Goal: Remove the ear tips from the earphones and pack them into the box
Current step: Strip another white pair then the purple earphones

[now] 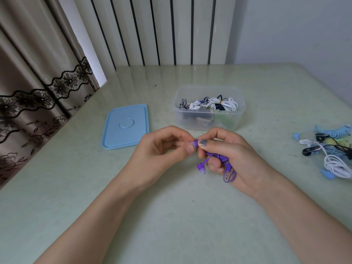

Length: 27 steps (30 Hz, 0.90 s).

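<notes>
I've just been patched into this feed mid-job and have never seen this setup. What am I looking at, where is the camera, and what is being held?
There is no machine here: a person works bare-handed, and the single picture comes from a camera on their head, looking down at a pale green table. The right hand grips a wound bundle of purple earphones. The left hand pinches the pale ear tip on one earbud. The other earbud hangs loose, its tip on. Behind stands an open clear box holding packed earphones, its blue lid flat to the left. More earphones lie in a pile at the right.
</notes>
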Motion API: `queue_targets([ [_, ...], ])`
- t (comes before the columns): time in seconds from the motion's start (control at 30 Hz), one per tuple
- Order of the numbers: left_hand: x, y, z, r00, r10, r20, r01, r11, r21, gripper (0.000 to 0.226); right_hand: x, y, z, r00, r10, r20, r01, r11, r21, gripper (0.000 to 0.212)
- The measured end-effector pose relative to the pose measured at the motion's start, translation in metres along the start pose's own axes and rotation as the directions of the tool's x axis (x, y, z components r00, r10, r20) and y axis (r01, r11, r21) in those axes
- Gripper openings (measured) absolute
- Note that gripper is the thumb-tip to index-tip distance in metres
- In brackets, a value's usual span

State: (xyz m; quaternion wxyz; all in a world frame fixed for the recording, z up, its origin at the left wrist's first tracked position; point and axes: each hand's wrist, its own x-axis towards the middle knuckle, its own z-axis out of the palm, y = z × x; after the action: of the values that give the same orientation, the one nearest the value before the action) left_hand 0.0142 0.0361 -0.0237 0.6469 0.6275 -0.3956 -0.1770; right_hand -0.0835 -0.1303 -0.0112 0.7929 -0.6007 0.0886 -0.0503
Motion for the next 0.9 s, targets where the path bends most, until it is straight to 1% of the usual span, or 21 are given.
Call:
queue_targets([
  [0.17, 0.000, 0.003, 0.000, 0.999, 0.044, -0.012, -0.044, 0.999, 0.012, 0.013, 0.001, -0.001, 0.000, 1.000, 0.010, 0.000, -0.010, 1.000, 0.007, 0.007],
  [0.2, 0.000, 0.004, 0.001, 0.998, 0.067, -0.019, -0.066, 0.997, 0.042, 0.012, 0.000, 0.000, 0.000, 1.000, 0.011, -0.008, -0.011, 1.000, 0.005, 0.007],
  [0.27, -0.002, 0.005, 0.004, 0.989, 0.137, -0.046, -0.128, 0.979, 0.160, 0.008, 0.001, 0.000, 0.000, 1.000, 0.010, -0.016, -0.009, 1.000, 0.019, 0.003],
  [0.37, -0.005, 0.006, 0.010, 0.966, 0.240, -0.099, -0.199, 0.930, 0.311, 0.004, 0.001, 0.000, 0.001, 1.000, 0.025, -0.012, -0.024, 0.996, 0.084, 0.018],
  [0.47, -0.005, 0.006, 0.014, 0.940, 0.312, -0.137, -0.242, 0.896, 0.373, 0.005, -0.001, -0.001, 0.006, 0.998, 0.067, 0.009, -0.068, 0.980, 0.185, 0.010],
  [0.57, -0.005, 0.007, 0.014, 0.912, 0.387, -0.136, -0.294, 0.848, 0.441, 0.003, -0.002, 0.000, 0.012, 0.992, 0.119, 0.051, -0.129, 0.937, 0.323, 0.007],
  [0.67, -0.005, 0.008, 0.016, 0.903, 0.403, -0.148, -0.312, 0.852, 0.421, 0.003, -0.002, 0.001, 0.014, 0.987, 0.143, 0.069, -0.159, 0.904, 0.398, 0.005],
  [0.77, -0.005, 0.008, 0.018, 0.905, 0.391, -0.168, -0.302, 0.868, 0.394, 0.011, -0.003, 0.000, 0.016, 0.986, 0.152, 0.062, -0.164, 0.876, 0.454, 0.009],
  [0.83, -0.004, 0.009, 0.018, 0.893, 0.417, -0.169, -0.307, 0.839, 0.449, 0.011, -0.003, 0.000, 0.017, 0.986, 0.154, 0.069, -0.168, 0.861, 0.480, 0.009],
  [0.9, -0.004, 0.009, 0.018, 0.875, 0.459, -0.153, -0.322, 0.788, 0.524, 0.007, -0.004, 0.000, 0.019, 0.985, 0.150, 0.082, -0.171, 0.860, 0.481, 0.009],
])
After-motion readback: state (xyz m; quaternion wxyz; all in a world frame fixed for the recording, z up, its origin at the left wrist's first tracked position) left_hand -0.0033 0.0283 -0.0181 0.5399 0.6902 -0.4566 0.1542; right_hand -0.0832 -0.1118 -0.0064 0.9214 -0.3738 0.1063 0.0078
